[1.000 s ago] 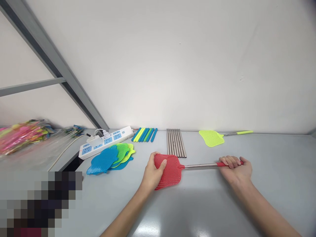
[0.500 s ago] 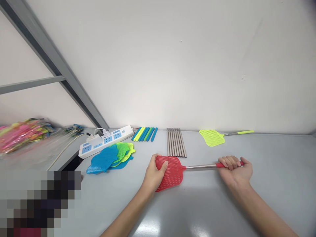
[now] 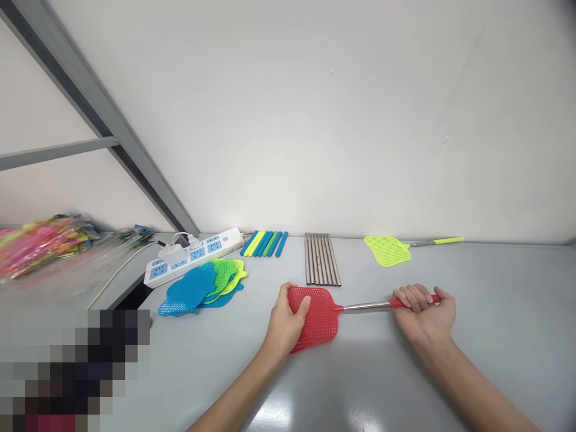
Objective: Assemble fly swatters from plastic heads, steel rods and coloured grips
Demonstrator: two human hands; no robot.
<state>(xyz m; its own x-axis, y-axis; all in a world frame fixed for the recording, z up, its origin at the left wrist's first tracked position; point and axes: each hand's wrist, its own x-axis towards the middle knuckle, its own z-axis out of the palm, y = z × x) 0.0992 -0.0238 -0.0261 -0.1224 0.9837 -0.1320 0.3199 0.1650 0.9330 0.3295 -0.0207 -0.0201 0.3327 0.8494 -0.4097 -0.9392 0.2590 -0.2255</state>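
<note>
A red fly swatter [image 3: 320, 318] with a mesh head, a metal rod and a red handle is held level between my hands. My left hand [image 3: 288, 321] grips the left side of the mesh head, thumb on top. Around the red handle, the fingers of my right hand [image 3: 425, 312] are wrapped, palm turned up. Behind it, several metal rods [image 3: 322, 259] lie side by side on the grey table. A yellow-green fly swatter [image 3: 387, 251] rests at the back right, near the wall.
Blue, green and yellow swatter heads [image 3: 191, 289] are stacked at the left, against a white power strip [image 3: 195, 255] with plugs in it. Several coloured handles [image 3: 264, 243] lie in a row behind. Plastic-wrapped colourful items [image 3: 45, 246] sit at the far left.
My left hand and the swatter head have shifted slightly right, while my right hand has moved slightly left. Both hands keep hold of the red fly swatter.
</note>
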